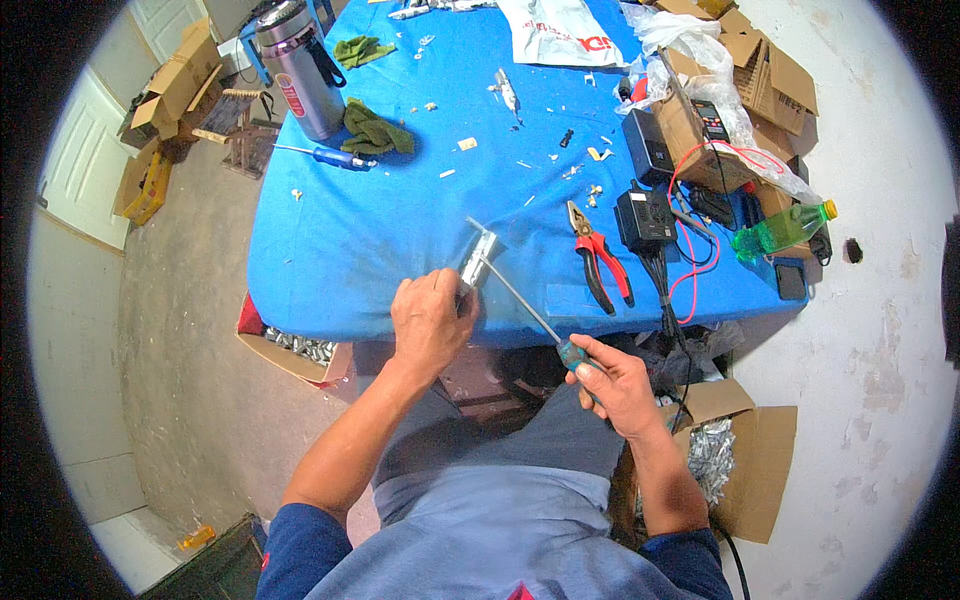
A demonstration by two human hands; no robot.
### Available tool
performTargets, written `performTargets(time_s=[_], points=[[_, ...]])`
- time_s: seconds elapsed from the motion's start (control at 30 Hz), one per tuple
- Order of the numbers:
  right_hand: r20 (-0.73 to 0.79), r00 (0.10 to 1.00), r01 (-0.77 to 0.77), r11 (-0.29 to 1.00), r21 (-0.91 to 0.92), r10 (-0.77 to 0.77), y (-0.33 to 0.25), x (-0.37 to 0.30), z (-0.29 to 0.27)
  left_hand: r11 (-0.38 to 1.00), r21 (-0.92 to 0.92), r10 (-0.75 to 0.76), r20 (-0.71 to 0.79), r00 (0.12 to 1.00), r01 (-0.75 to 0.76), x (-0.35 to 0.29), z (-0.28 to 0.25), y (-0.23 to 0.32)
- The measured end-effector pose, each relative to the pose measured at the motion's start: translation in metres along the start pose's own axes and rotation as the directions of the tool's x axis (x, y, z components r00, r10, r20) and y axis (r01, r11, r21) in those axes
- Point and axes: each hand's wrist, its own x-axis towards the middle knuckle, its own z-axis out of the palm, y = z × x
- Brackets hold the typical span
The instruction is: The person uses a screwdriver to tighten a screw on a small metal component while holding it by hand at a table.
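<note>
My left hand is closed around a narrow silvery metal fitting, which looks like a hinge part, near the front edge of the table. Its upper end sticks out beyond my fingers, with a thin piece crossing it at the tip. In my right hand is a screwdriver with a teal handle. The shaft slants up and left, and its tip meets the metal fitting. Just right of the shaft lie combination pliers with red and black handles.
The blue cloth-covered table carries a steel flask, a blue screwdriver, green rags and small scraps. On the right are a black adapter with cables and a green bottle. Boxes of metal parts stand below.
</note>
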Motion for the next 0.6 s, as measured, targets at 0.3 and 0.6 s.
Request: performTargets(time_s=[0.3,0.6], points=[[-0.007,0.797,0.371,0.499,-0.783,-0.604,0.008,-0.002,0.031,1.0,0.012,-0.005,-0.026,1.0,0.005,0.003,0.005,0.0],[0.03,0.817,0.289,0.364,-0.885,-0.576,0.013,-0.009,0.041,0.999,0.041,-0.025,-0.023,0.999,0.026,0.007,0.004,0.0]])
